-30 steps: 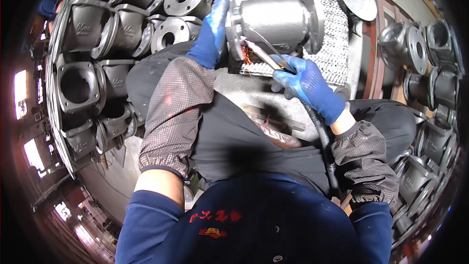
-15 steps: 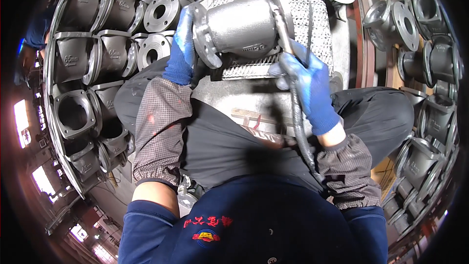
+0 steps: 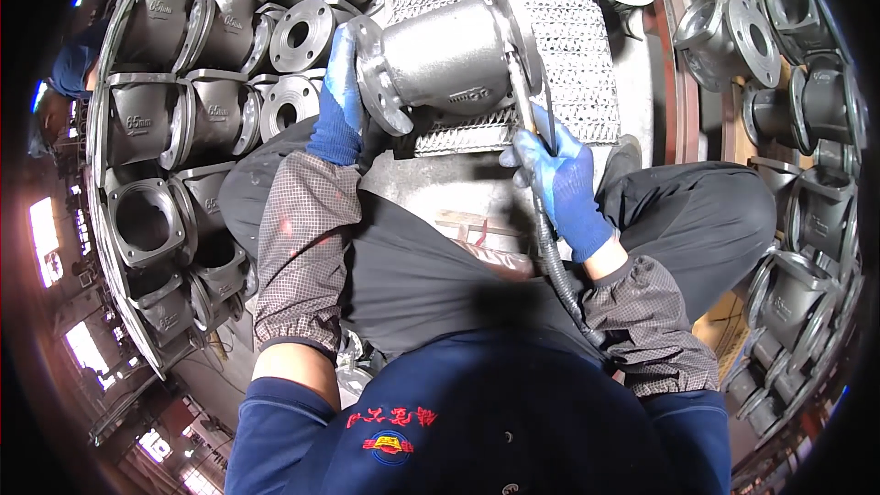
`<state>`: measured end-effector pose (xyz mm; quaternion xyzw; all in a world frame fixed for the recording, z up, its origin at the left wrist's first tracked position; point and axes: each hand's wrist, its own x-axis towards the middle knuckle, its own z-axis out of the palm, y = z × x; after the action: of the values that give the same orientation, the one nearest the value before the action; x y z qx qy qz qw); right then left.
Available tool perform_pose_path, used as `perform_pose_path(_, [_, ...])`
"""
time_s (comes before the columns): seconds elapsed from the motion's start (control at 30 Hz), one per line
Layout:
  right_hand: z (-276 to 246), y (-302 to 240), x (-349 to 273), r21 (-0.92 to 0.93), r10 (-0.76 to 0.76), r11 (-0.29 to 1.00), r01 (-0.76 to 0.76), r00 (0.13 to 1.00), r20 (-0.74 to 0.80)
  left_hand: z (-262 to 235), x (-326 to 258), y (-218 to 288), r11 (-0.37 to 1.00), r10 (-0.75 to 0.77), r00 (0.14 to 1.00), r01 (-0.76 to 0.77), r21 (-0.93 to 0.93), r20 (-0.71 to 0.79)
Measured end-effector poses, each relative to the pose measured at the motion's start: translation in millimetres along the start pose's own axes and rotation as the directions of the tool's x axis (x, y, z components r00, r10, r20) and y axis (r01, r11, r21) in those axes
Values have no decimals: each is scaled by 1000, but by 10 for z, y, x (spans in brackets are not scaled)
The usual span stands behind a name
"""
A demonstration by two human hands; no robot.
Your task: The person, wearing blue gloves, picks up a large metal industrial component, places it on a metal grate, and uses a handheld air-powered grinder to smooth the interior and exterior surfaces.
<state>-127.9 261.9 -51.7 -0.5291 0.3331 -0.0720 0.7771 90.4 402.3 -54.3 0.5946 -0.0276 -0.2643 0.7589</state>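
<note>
The left hand [image 3: 340,96] holds the casting [image 3: 446,53] by its left flange [image 3: 372,69]. The right hand [image 3: 561,172] grasps a tool [image 3: 523,103], tip [image 3: 513,61] beside the right flange [image 3: 519,26].

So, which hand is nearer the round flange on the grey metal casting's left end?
Left: the left hand is against that flange; the right hand is apart, near the opposite flange.
</note>
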Motion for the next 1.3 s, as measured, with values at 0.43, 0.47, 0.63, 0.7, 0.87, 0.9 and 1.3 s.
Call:
perform_pose_path(0.43, [28, -315, 7, -73, 31, 997, -31, 1000, 5, -1, -105, -16, 985, -145, 989, 142, -100, -21])
perform_pose_path(0.47, [5, -448, -54, -61, 78, 995, -77, 996, 29, -27, -121, -22, 985, -132, 991, 131, -110, -4])
perform_pose_path(0.63, [-125, -1130, -118, -223, -145, 963, 149, 989, 35, -38, -101, -28, 979, -167, 986, 163, -122, -25])
perform_pose_path(0.7, [-55, -1190, 19, -272, -218, 940, 205, 976, -17, -90, -118, -25, 983, -147, 988, 142, -115, -42])
perform_pose_path(0.87, [289, -685, 118, -233, 5, 968, 96, 917, 400, -87, -144, -19, 994, -50, 999, 51, -93, 13])
perform_pose_path(0.9, [350, -441, 216, -236, -61, 958, 164, 919, 390, -82, -108, -60, 984, -135, 991, 133, -120, -9])
perform_pose_path(1.3, [527, -180, 583, -380, -307, 783, 493, 837, 454, -43, -148, -30, 989, -32, 999, 33, -145, 9])
